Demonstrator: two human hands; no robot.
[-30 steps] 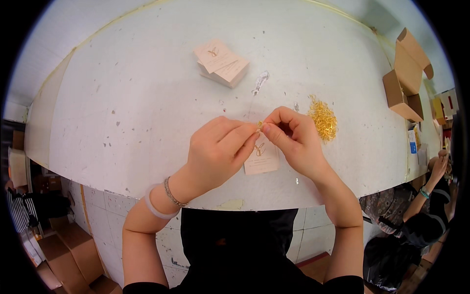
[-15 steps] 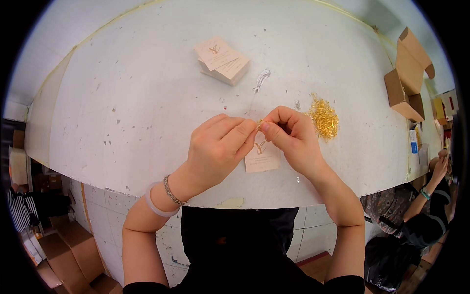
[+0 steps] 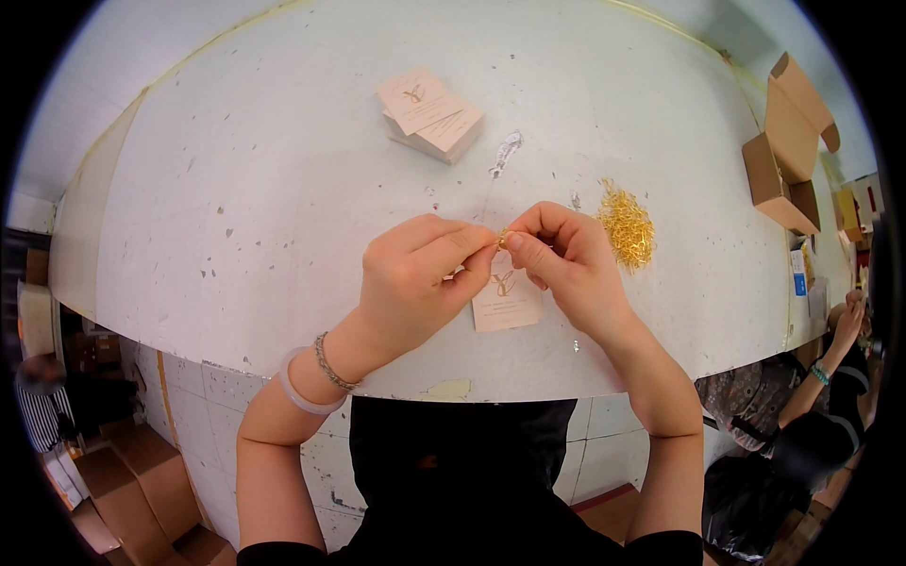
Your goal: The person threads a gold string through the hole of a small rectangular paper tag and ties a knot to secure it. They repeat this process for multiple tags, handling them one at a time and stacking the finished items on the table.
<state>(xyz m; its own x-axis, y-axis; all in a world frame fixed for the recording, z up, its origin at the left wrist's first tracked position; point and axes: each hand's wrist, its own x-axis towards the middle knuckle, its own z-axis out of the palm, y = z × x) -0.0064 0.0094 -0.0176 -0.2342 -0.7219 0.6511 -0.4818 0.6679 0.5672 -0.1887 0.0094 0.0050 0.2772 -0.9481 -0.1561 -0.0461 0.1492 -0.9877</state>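
Note:
Between the fingertips of both hands is a small gold-coloured metal piece [image 3: 502, 240], too small to make out its exact kind. My left hand [image 3: 422, 269] pinches it from the left, with a bit of gold also showing near its curled lower fingers. From the right, my right hand [image 3: 568, 264] pinches it between thumb and forefinger. Under the fingers lies a cream printed card [image 3: 508, 307], its upper part hidden by the hands. Just right of my right hand is a heap of thin gold-coloured metal pieces [image 3: 628, 226].
A stack of cream cards [image 3: 431, 113] sits beyond the hands. An open cardboard box [image 3: 781, 184] stands at the table's right edge. The white table [image 3: 255, 189] has worn, chipped spots. Another person's arm [image 3: 835, 351] shows at far right, a person in stripes [image 3: 44, 415] at far left.
My left fingers have shifted slightly around the small gold piece, and their lower ones are more curled. At far left the person in stripes has come further into view.

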